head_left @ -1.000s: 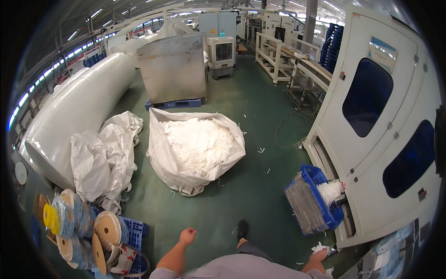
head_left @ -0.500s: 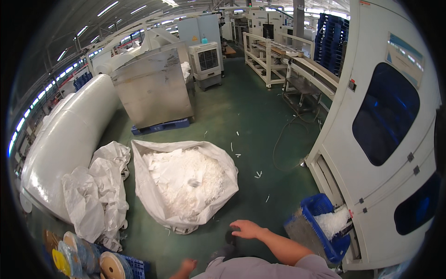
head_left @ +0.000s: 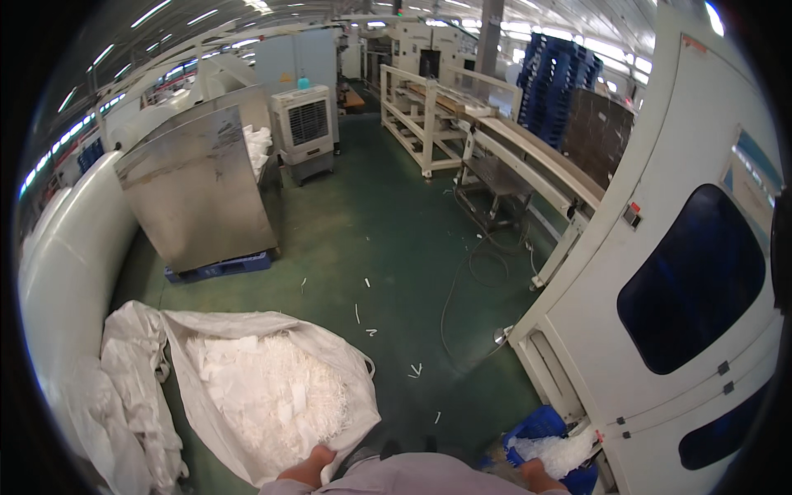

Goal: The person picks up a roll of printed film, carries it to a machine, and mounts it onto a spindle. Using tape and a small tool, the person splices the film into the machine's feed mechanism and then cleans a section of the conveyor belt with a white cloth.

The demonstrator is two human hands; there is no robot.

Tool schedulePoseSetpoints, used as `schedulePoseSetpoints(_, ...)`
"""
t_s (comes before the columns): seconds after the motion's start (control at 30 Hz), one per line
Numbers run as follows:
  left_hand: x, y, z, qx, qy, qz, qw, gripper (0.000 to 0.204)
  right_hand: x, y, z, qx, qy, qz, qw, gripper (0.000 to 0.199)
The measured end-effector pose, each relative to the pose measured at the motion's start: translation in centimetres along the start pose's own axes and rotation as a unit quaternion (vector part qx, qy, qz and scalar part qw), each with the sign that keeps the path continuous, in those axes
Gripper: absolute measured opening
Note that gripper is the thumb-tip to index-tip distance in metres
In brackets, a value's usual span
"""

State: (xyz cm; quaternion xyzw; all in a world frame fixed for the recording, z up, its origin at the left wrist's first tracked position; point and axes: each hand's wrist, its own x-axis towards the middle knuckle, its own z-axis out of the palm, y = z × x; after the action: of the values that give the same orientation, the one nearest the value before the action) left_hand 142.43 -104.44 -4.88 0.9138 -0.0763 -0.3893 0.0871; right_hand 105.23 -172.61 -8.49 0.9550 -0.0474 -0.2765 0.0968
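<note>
My left hand is low in the view, over the near right rim of a large white woven sack. Whether it touches the rim I cannot tell, and its fingers are too indistinct to read. Heaped inside the sack are white shreds and scraps. At the lower right, my right hand hangs in front of a blue plastic crate holding whitish translucent trimmings. Its fingers are not distinct either, and I see nothing in it.
Right of me stands a tall white machine cabinet with dark windows. Crumpled white sacking and a big film-wrapped roll lie left. Ahead are a metal-sided bin, an air cooler, a conveyor frame, a floor cable and scattered strips.
The view has shifted forward and to the right, so the sack now sits lower and further left. My right arm has dropped from its outstretched pose to beside the crate.
</note>
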Motion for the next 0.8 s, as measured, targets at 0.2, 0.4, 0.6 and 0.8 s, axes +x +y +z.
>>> schedulePoseSetpoints(0.2,18.4,15.1,-19.1,-0.188,0.141,0.148,0.961,0.038,11.9,0.8,-3.8,0.136,-0.049,0.014,0.989,0.026)
schedulePoseSetpoints(0.4,30.4,22.5,-27.5,-0.237,0.163,0.148,0.946,0.036,33.0,5.8,-13.5,0.169,-0.214,-0.16,0.949,0.033)
schedulePoseSetpoints(0.6,32.6,18.6,-32.9,0.161,-0.03,0.173,0.971,0.041,57.7,15.5,-30.0,0.239,-0.031,-0.031,0.97,0.029)
schedulePoseSetpoints(0.8,38.3,18.4,-38.5,-0.147,0.018,-0.018,0.989,0.034,77.0,20.7,-52.7,0.414,0.098,0.057,0.903,0.035)
